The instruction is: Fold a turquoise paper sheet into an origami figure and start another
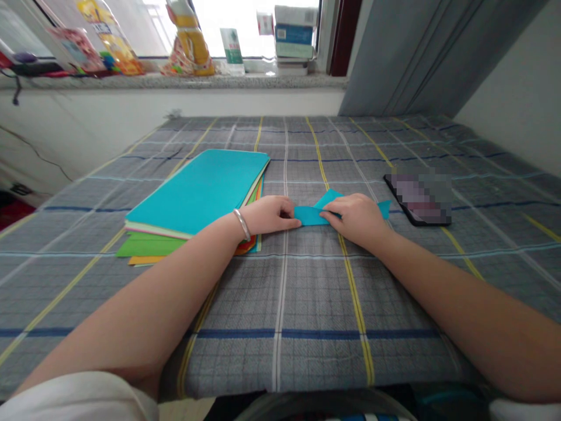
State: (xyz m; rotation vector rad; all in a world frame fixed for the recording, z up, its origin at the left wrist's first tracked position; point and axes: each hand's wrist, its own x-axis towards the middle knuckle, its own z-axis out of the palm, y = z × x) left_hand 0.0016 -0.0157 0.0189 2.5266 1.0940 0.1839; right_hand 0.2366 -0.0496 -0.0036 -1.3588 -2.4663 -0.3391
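A small folded piece of teal paper (pixel 309 214) lies on the grey plaid cloth (pixel 307 304) in the middle. My left hand (pixel 268 215), with a silver bracelet on its wrist, pinches the paper's left end with closed fingers. My right hand (pixel 356 217) presses down on the paper's right part, fingers curled over it; a teal corner sticks out above and another to the right of that hand.
A stack of coloured paper sheets (pixel 197 196), teal on top, lies left of my hands. A dark phone (pixel 418 199) rests on the cloth to the right. The windowsill (pixel 175 80) at the back holds bottles, packets and boxes. A grey curtain hangs at the back right.
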